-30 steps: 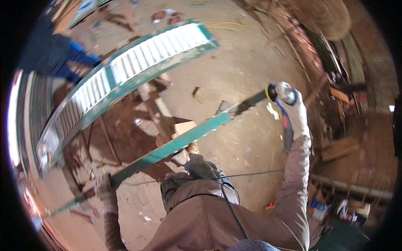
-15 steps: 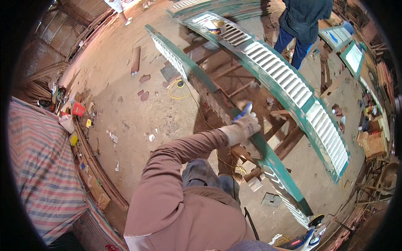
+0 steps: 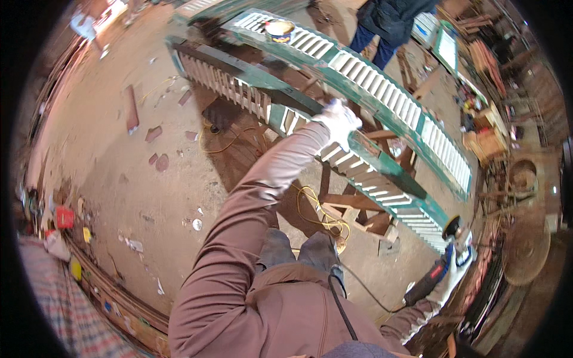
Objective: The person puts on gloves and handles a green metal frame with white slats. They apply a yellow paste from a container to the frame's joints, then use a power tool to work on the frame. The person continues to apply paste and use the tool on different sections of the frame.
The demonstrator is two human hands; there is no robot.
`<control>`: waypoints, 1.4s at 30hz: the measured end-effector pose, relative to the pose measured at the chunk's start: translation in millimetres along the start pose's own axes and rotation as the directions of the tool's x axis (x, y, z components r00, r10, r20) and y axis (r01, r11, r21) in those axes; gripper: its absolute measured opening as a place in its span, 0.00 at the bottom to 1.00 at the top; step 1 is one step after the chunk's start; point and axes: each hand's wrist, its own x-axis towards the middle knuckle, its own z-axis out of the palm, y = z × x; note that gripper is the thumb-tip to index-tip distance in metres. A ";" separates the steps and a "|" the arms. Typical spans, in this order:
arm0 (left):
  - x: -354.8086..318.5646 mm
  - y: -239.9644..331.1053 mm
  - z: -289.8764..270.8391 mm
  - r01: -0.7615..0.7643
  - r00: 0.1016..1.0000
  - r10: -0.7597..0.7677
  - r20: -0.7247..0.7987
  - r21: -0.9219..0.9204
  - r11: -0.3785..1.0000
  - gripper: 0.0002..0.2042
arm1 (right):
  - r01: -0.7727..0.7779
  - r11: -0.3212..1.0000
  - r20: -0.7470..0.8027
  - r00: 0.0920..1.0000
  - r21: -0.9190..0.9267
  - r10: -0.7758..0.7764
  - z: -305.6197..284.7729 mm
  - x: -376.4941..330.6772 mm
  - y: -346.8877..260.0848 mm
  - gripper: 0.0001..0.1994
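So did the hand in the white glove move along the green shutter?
Cannot tell: the camera swung. The left hand rests on the green shutter, as half a second ago.

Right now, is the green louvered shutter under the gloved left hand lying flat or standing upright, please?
Lying flat: the shutter rests across wooden trestles, slats facing up, left hand pressed on its frame.

We see a round tin (image 3: 279,29) with a yellow-and-blue label atop the far green shutter, and what may be red (image 3: 64,217) and yellow (image 3: 76,269) packages along the floor's left edge.
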 end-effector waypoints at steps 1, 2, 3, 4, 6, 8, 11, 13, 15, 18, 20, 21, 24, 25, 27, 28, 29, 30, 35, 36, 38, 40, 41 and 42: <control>-12.8 -20.2 6.4 0.017 0.999 -0.018 -0.033 -0.045 0.999 0.46 | -0.058 0.998 0.033 0.998 -0.018 0.059 23.0 -18.4 -24.8 0.32; -26.2 -46.8 14.5 0.050 0.996 -0.056 -0.067 -0.090 0.995 0.45 | -0.037 0.999 0.060 0.998 0.034 0.035 40.7 -29.9 -33.5 0.31; -33.8 -67.9 24.3 0.066 0.991 -0.082 -0.107 -0.142 0.988 0.44 | -0.009 0.997 0.072 0.997 0.076 0.004 51.4 -42.9 -42.5 0.30; -46.3 -87.1 31.4 0.127 0.990 -0.132 -0.048 -0.096 0.987 0.43 | -0.061 0.996 0.094 0.994 0.057 0.055 63.7 -52.2 -53.1 0.30; -62.1 -119.4 41.8 0.184 0.982 -0.186 -0.018 -0.050 0.982 0.43 | -0.078 0.993 0.104 0.992 0.090 0.068 95.2 -75.2 -80.7 0.30; -78.7 -149.4 50.3 0.209 0.977 -0.211 -0.029 -0.053 0.976 0.43 | -0.121 0.991 0.154 0.982 0.052 0.111 117.9 -84.9 -93.2 0.33; -89.3 -188.6 75.8 0.231 0.958 -0.225 -0.177 0.012 0.973 0.37 | -0.002 0.999 0.225 0.974 0.046 -0.009 169.1 -90.4 -93.4 0.37; -92.0 -203.0 78.8 0.216 0.964 -0.206 -0.169 0.046 0.975 0.37 | 0.054 0.994 0.264 0.964 -0.099 -0.026 202.7 -95.3 -101.7 0.38; -102.2 -223.1 66.4 0.215 0.976 -0.215 -0.040 -0.007 0.977 0.44 | 0.109 0.970 0.305 0.951 -0.219 -0.038 244.4 -99.5 -121.2 0.39; -112.5 -264.2 81.6 0.205 0.973 -0.207 -0.101 -0.032 0.978 0.41 | 0.204 0.894 0.340 0.938 -0.399 -0.062 304.0 -95.1 -139.1 0.42; -123.2 -290.8 77.9 0.259 0.965 -0.261 -0.037 -0.057 0.964 0.38 | 0.216 0.846 0.363 0.931 -0.488 -0.028 340.2 -90.5 -147.7 0.44; -131.5 -306.1 79.6 0.254 0.965 -0.255 -0.052 -0.034 0.967 0.37 | 0.225 0.840 0.377 0.926 -0.493 -0.027 357.2 -88.6 -150.3 0.44; -145.8 -334.9 91.6 0.201 0.968 -0.202 -0.146 -0.021 0.979 0.35 | 0.248 0.823 0.430 0.903 -0.511 -0.005 406.4 -83.1 -151.8 0.46; -147.8 -340.5 85.8 0.184 0.975 -0.183 -0.128 -0.008 0.983 0.35 | 0.242 0.826 0.432 0.902 -0.510 0.002 422.0 -83.0 -154.6 0.46; -160.4 -358.1 82.9 0.177 0.975 -0.175 -0.138 0.004 0.984 0.34 | 0.243 0.841 0.448 0.894 -0.484 0.000 458.9 -86.6 -171.0 0.46; -168.2 -368.6 83.9 0.180 0.970 -0.177 -0.165 0.001 0.984 0.34 | 0.208 0.851 0.457 0.888 -0.482 0.042 475.2 -91.1 -187.5 0.47; -168.6 -379.3 85.6 0.169 0.965 -0.169 -0.200 -0.018 0.985 0.33 | 0.210 0.847 0.472 0.880 -0.488 0.054 488.7 -89.6 -193.5 0.47; -170.5 -389.2 90.0 0.147 0.959 -0.149 -0.240 -0.028 0.989 0.32 | 0.211 0.843 0.485 0.872 -0.495 0.067 500.7 -88.3 -196.1 0.47; -184.5 -434.7 88.3 0.100 0.971 -0.115 -0.211 -0.077 0.992 0.31 | 0.296 0.826 0.568 0.822 -0.480 0.036 578.9 -102.4 -229.4 0.50; -189.1 -444.4 91.4 0.103 0.969 -0.116 -0.218 -0.071 0.992 0.31 | 0.276 0.814 0.570 0.818 -0.512 0.082 599.7 -110.8 -248.2 0.51; -192.1 -459.1 96.5 0.134 0.970 -0.128 -0.208 0.013 0.991 0.29 | 0.256 0.831 0.586 0.804 -0.494 0.100 630.4 -120.2 -262.0 0.50; -191.4 -467.1 96.3 0.098 0.983 -0.099 -0.152 -0.011 0.995 0.28 | 0.237 0.836 0.560 0.823 -0.495 0.098 646.3 -128.4 -261.6 0.50; -190.6 -470.9 92.3 0.078 0.988 -0.081 -0.129 -0.029 0.997 0.28 | 0.238 0.833 0.528 0.846 -0.499 0.074 644.2 -130.6 -255.1 0.50; -191.6 -474.7 88.4 0.060 0.991 -0.064 -0.118 -0.036 0.998 0.27 | 0.188 0.836 0.481 0.871 -0.515 0.100 642.6 -133.2 -252.4 0.49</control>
